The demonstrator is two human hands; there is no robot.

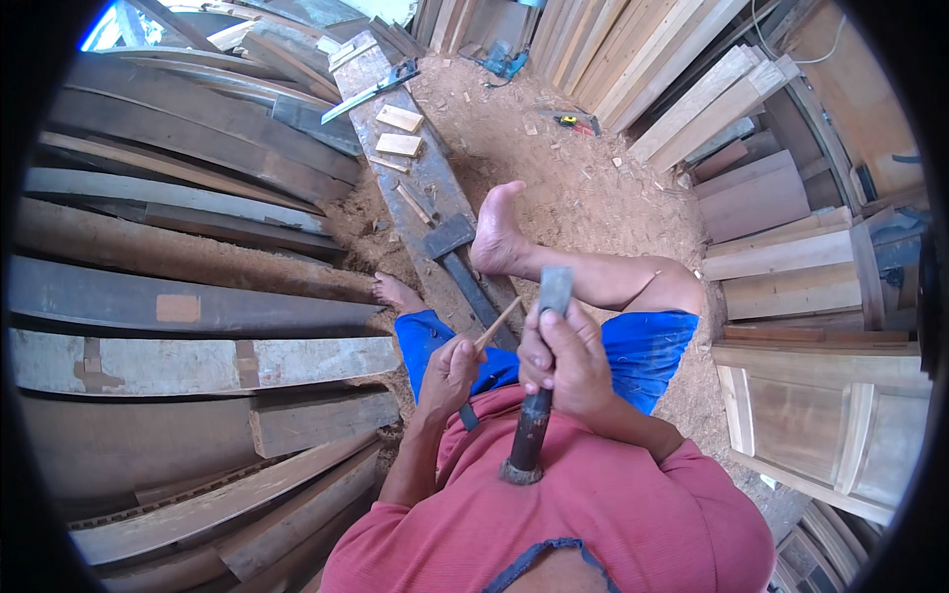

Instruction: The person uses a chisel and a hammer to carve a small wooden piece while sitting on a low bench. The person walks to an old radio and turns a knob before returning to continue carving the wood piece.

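My right hand (565, 358) grips a dark metal chisel-like tool (542, 381) upright, its blade end pointing away and its worn handle end resting against my red shirt. My left hand (450, 374) pinches a thin wooden stick (497, 323), whose tip points toward the tool's blade. I sit with my bare right foot (494, 230) resting on a long grey plank (427, 188), and my left foot (395, 293) lies beside that plank.
Grey weathered planks (178, 306) are stacked at the left. Small wooden blocks (399, 130), a hand saw (371, 91) and a flat hatchet-like blade (451, 237) lie on the long plank. Sawdust covers the floor (563, 188). Pale timber boards and frames (791, 287) stand at right.
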